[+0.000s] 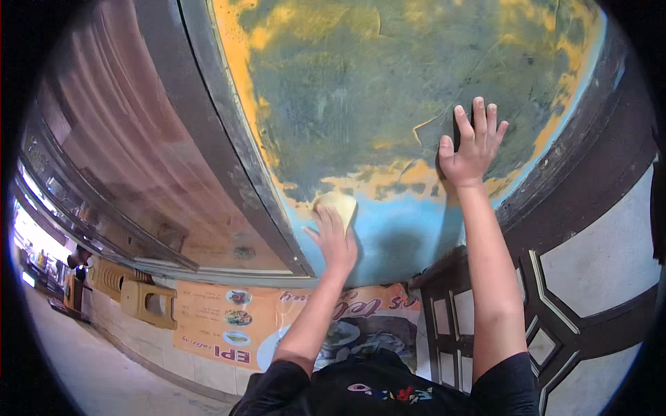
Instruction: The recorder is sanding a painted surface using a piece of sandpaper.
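In front of me is a wall panel [402, 90] with patchy grey-green, orange and light blue paint. My left hand [335, 239] presses a pale yellow sheet, by its look sandpaper [341, 205], against the panel's lower left, where orange meets blue. The fingers lie over the sheet, with the thumb out to the side. Higher up on the right, my right hand [473, 149] rests on the grey-green area with fingers spread and nothing held. Beside it, a thin angular crack or peeled edge [424, 129] shows in the surface.
A dark-framed window [229, 152] with a reddish reflective pane borders the panel on the left. To the right stands a dark door or gate [590, 277] with light panels. An orange printed banner [267, 319] lies below, and plastic stools [146, 301] stand at lower left.
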`<state>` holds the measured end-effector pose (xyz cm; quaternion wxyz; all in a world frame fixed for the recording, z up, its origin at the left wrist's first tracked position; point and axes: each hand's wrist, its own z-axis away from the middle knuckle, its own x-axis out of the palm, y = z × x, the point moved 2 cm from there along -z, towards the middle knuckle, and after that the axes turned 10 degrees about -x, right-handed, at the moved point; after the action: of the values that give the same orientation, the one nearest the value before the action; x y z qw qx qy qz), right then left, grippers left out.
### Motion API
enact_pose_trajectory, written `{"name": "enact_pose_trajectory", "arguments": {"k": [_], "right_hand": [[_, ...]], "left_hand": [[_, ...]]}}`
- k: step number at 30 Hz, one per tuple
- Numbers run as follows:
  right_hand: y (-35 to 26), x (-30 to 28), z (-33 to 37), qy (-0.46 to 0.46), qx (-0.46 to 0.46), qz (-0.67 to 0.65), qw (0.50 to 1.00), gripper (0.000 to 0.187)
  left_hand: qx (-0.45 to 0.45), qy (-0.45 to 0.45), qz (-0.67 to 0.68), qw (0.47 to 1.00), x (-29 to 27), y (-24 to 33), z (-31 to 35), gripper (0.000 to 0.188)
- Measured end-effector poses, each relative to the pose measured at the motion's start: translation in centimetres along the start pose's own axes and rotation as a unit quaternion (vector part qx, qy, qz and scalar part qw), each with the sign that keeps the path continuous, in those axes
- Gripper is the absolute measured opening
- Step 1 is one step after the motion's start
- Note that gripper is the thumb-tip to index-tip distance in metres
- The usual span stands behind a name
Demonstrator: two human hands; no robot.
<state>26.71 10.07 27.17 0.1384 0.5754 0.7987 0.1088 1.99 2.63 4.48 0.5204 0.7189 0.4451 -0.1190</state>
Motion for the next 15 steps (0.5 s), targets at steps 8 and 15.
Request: {"name": "enact_pose_trajectory", "arguments": {"k": [8,15], "right_hand": [[-0.1,0.0,0.0,0.009,0.004,0.002,1.0,0.05],[0.1,-0.2,-0.1,0.006,0.001,0.006,1.0,0.05]], "left_hand": [[0.024,-0.03,-0.071,0.997,0.6,-2.5,0.5,0.075],[0.074,0.067,-0.018,0.995,-2.4,1.3,-3.9,0.076]]}}
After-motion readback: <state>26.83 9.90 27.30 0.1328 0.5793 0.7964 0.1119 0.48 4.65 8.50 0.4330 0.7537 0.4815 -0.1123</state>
